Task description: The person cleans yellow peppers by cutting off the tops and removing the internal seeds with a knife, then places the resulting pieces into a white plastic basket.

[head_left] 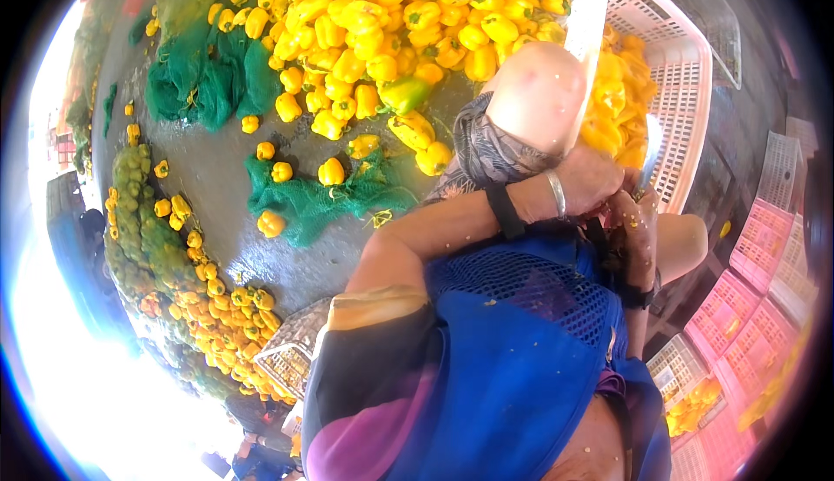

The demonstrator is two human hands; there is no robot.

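Note:
My left hand [592, 179], with a silver bangle and a black band along its forearm, is closed at the near edge of a crate; whatever it grips is hidden. Against it, my right hand [638, 219] is also closed, with a shiny narrow blade [651, 144], looking like a knife's, rising from its fingers. Pale seeds cling to my skin. Just beyond my hands, the pinkish-white plastic crate [686, 121] holds yellow pepper pieces [615, 95]. My bare knee [540, 90] is beside the crate.
A large heap of yellow bell peppers [395, 16] covers the floor ahead. Green netting [208, 77] and another green net [304, 199] lie left. More peppers [230, 320] and filled net sacks [135, 199] line the far left. Pink crates [764, 242] stand at right.

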